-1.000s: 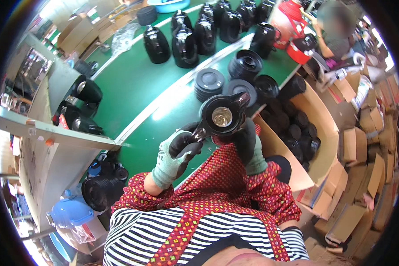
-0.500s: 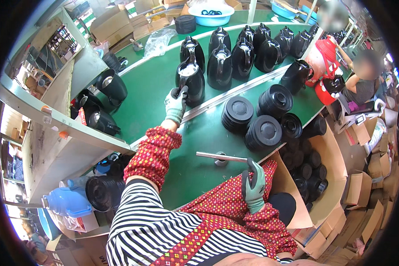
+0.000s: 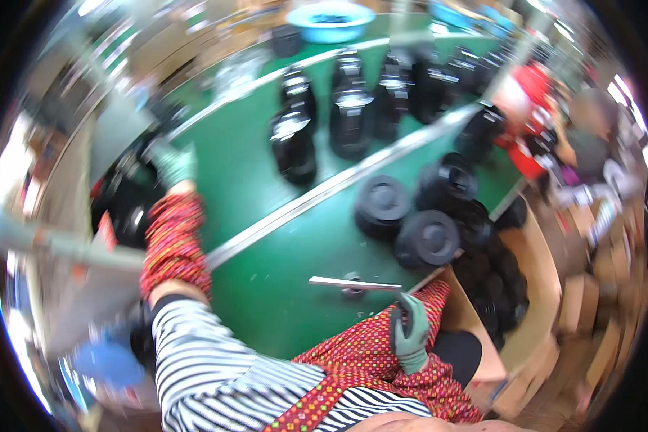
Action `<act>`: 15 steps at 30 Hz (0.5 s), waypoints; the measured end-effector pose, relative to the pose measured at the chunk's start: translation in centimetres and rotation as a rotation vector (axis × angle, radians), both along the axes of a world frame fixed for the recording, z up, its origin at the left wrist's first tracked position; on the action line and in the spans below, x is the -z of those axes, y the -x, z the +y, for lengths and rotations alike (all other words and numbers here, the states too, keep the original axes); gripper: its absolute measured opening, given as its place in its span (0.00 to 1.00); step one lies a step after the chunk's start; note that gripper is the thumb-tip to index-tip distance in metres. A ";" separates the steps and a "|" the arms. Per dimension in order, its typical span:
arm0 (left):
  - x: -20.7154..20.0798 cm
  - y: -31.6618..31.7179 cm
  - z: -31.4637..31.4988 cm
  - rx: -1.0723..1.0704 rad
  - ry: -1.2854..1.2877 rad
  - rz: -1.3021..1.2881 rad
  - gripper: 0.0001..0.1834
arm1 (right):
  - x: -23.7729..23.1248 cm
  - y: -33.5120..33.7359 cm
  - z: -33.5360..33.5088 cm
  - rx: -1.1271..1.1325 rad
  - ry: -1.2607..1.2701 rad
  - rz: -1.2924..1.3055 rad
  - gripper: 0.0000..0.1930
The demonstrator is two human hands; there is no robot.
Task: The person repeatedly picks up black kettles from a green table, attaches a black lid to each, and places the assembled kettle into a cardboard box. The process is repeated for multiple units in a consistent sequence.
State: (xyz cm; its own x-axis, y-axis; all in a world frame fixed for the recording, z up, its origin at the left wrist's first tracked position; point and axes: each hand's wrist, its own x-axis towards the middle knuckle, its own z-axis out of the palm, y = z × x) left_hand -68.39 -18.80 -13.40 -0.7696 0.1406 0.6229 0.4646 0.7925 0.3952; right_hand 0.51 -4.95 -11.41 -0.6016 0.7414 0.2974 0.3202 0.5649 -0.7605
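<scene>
— Black jugs (image 3: 124, 198) lie by your left hand (image 3: 173, 164), at the table's (image 3: 259, 309) left end. Fingers closed?
— Blur hides that; wrap them squarely round one body.
— Your right hand (image 3: 411, 337)?
— By the metal bar's (image 3: 331, 281) right end: fingers curled, but whether they hold it, you cannot tell. Steady it.

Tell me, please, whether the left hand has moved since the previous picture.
Yes, the left hand moved left, away from the divider strip, toward the leftmost jugs.
</scene>
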 end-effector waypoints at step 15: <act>-5.4 -8.0 -2.1 0.011 0.116 -0.224 0.31 | 0.2 0.8 -0.1 0.007 -0.119 -0.039 0.25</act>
State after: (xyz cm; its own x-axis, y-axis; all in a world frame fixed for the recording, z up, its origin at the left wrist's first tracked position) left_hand -60.41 -20.91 -7.96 -0.8845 0.2102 0.4164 0.3844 0.8341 0.3955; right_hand -0.25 -5.05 -11.62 -0.6091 0.7065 0.3605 0.3523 0.6482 -0.6751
